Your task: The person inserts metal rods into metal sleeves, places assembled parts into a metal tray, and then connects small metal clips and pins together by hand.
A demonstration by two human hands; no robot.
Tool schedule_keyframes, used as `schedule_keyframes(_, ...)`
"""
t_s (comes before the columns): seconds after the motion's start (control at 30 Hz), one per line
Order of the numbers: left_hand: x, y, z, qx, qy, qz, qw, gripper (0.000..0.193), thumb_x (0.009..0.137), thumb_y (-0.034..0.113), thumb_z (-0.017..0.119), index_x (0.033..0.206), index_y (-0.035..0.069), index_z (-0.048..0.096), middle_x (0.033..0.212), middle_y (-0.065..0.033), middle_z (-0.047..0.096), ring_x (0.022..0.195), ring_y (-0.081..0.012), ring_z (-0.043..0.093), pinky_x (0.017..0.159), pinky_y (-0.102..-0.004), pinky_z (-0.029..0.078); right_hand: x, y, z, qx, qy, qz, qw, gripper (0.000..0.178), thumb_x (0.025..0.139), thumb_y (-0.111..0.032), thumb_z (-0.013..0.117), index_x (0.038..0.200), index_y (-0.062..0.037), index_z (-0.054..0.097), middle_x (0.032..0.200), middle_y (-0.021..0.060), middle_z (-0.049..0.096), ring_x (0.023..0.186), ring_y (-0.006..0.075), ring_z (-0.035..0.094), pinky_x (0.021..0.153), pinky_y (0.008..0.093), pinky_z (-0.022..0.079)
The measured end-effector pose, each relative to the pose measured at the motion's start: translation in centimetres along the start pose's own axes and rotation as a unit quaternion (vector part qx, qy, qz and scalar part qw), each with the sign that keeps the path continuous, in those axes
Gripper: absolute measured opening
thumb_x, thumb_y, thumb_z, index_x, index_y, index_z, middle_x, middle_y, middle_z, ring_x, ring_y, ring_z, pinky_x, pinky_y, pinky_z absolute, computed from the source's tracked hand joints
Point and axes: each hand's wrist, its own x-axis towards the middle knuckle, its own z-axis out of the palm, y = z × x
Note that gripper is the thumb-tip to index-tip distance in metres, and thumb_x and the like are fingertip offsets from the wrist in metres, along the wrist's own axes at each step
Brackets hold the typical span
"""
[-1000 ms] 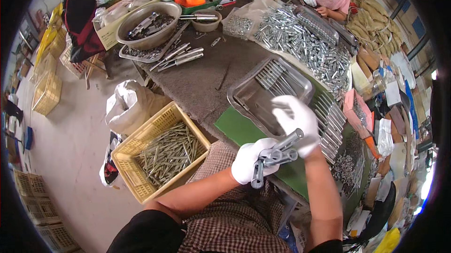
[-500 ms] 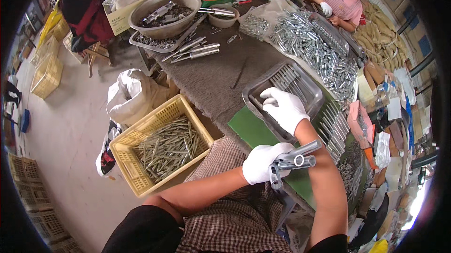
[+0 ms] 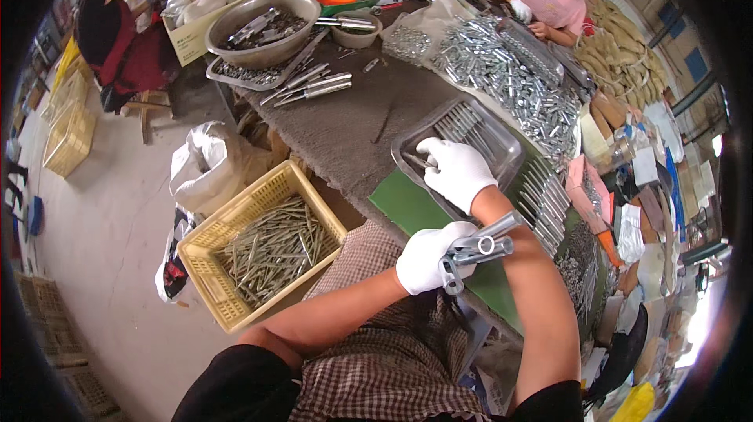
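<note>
My left hand (image 3: 433, 259), in a white glove, is closed around several shiny metal tubes (image 3: 496, 246), whose open ends point in different directions. Farther forward, my gloved right hand (image 3: 455, 172) reaches into a metal tray (image 3: 511, 157), over its left part. Its thumb and fingers are bent together by a thin metal piece; whether they grip it is hard to see. Slim metal rods (image 3: 461, 121) lie side by side in the tray's far part. To the right of the tray, a row of metal rods (image 3: 543, 201) rests along the green mat (image 3: 401, 204).
A yellow crate (image 3: 205, 265) of metal rods stands at my left, near a white sack (image 3: 205, 167). Metal bowls (image 3: 263, 53) and a large heap of metal parts (image 3: 502, 85) occupy the far table. Co-workers sit at far left and far right.
The whole view has shifted slightly. My right hand stays at the tray's left part, its fingers drawn closer together. The left hand still holds the tubes.
</note>
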Motion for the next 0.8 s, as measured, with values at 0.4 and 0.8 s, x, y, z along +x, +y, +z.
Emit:
schedule_keyframes(0.4,-0.1,0.8,0.0,-0.148,-0.002,-0.027,0.989,0.041,0.091,0.023,0.047,0.106,-0.015,0.049,0.072,-0.014,0.051,0.05,-0.0135,0.045,0.04,-0.0241,0.035,-8.0,5.8,-5.7,0.725,0.172,0.185,0.641,0.046,0.087,-0.006,0.048,0.133,-0.0076,0.046,0.095,0.0036,0.061,0.072,0.0091,0.054,0.066,0.0252,0.048)
schedule_keyframes(0.8,0.3,1.9,0.5,-0.121,0.039,-0.007,0.992,0.032,0.093,0.025,0.045,0.101,-0.006,0.05,0.068,-0.0093,0.044,0.051,-0.0149,0.042,0.044,-0.0267,0.037,-9.6,4.9,-6.6,0.66,0.244,0.147,0.696,0.039,0.089,-0.005,0.048,0.127,-0.0019,0.048,0.096,0.0085,0.06,0.079,0.0147,0.059,0.068,0.0287,0.051)
